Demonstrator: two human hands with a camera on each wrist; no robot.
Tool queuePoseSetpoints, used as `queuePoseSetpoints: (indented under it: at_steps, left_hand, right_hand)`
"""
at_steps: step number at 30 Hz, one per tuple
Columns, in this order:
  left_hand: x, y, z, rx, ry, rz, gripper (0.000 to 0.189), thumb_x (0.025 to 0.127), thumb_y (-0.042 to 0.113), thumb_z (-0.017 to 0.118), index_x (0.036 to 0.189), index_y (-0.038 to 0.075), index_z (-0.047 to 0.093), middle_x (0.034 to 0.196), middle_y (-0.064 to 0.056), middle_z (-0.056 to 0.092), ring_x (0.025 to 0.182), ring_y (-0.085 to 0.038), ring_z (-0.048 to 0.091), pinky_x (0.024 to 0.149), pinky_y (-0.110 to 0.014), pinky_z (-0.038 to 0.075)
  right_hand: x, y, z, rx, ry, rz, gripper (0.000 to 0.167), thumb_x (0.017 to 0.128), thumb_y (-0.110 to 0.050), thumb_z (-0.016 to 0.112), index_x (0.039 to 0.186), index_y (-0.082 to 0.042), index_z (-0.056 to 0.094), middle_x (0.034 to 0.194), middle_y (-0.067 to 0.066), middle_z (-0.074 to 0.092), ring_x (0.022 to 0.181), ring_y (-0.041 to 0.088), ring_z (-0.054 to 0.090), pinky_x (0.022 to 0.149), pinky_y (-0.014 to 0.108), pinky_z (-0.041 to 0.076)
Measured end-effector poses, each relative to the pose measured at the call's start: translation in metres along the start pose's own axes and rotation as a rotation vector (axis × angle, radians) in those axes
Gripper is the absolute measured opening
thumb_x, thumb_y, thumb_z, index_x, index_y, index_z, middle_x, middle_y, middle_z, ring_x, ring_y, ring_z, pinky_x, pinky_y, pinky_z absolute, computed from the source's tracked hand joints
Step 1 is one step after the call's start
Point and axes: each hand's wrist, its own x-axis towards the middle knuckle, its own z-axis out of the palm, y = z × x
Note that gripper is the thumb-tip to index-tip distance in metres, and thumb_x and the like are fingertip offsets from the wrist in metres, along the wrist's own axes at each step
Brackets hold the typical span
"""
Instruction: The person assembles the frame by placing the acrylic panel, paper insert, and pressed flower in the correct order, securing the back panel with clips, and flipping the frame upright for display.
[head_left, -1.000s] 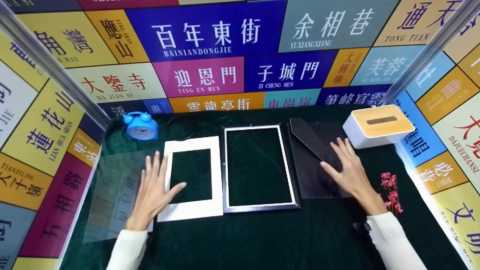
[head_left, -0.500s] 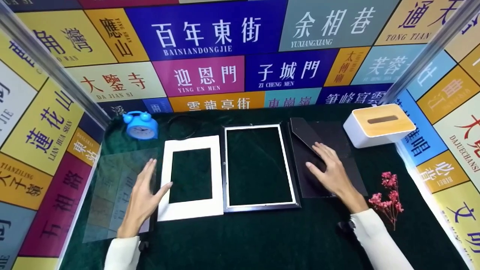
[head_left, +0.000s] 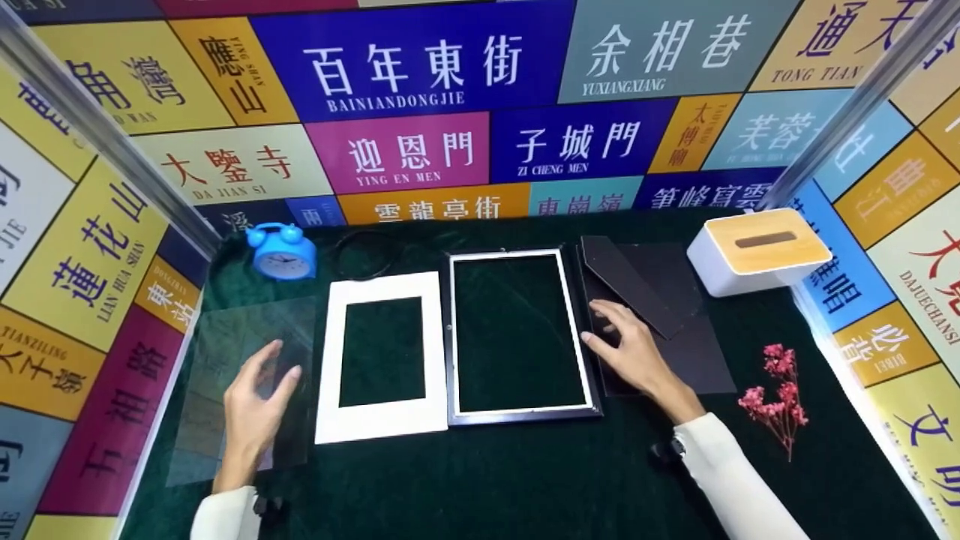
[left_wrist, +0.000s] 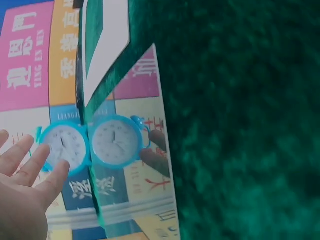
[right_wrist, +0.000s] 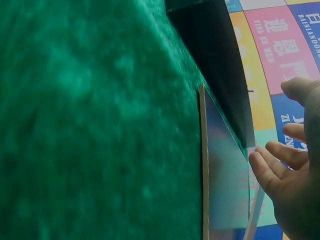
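In the head view my left hand (head_left: 251, 412) is over a clear sheet (head_left: 196, 390), fingers loosely bent and holding nothing. The left wrist view has the same hand (left_wrist: 27, 180) above the sheet's glossy surface, which mirrors the clock. To its right lies a white picture mat (head_left: 381, 424) with a rectangular opening. Beside the mat is a dark picture frame (head_left: 526, 415) with a light inner edge. My right hand (head_left: 637, 356) hovers with bent fingers, thumb overlapping the frame's right side. Under it lies a black backing board (head_left: 701, 367) with a stand leg (head_left: 634, 285).
A blue alarm clock (head_left: 283, 253) and a dark ring-shaped cord (head_left: 367, 255) are at the back left. A white tissue box (head_left: 724, 270) with a wooden lid stands at the back right. Pink dried flowers (head_left: 780, 397) lie on the green cloth (head_left: 480, 487) at the right. Printed panels (head_left: 420, 150) enclose the sides.
My left hand has drawn back left and down, off the mat's edge. My right hand has moved left across the backing board to the frame's right side. The objects have stayed put.
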Motion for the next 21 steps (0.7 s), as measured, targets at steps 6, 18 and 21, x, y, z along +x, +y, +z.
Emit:
queuePoseSetpoints:
  at_steps: [6,18,21]
  left_hand:
    - [-0.003,-0.005,-0.019,-0.038,0.024,-0.134,0.046,0.104,0.010,0.077,0.150,0.010,0.068,0.147,-0.009,0.069,0.132,-0.012,0.061,0.110,-0.023,0.051]
    - [-0.008,-0.025,-0.054,-0.107,0.108,-0.290,0.044,0.107,0.021,0.074,0.149,0.009,0.068,0.146,-0.008,0.070,0.131,-0.009,0.062,0.100,-0.011,0.048]
    - [-0.008,-0.031,-0.063,-0.110,0.130,-0.315,0.043,0.107,0.019,0.075,0.148,0.006,0.069,0.141,-0.006,0.071,0.126,-0.009,0.063,0.098,-0.012,0.048]
  right_hand:
    - [0.004,-0.002,0.009,0.047,-0.018,0.041,0.054,0.095,-0.004,0.084,0.143,0.010,0.066,0.144,0.023,0.066,0.113,0.038,0.071,0.086,0.038,0.061]
    - [0.007,-0.002,0.017,0.080,-0.046,0.161,0.052,0.098,-0.009,0.083,0.146,0.004,0.067,0.139,0.019,0.068,0.105,0.033,0.070,0.082,0.028,0.056]
    - [0.007,0.000,0.019,0.083,-0.043,0.167,0.051,0.099,-0.007,0.082,0.146,0.005,0.067,0.132,0.019,0.070,0.104,0.033,0.070,0.081,0.024,0.054]
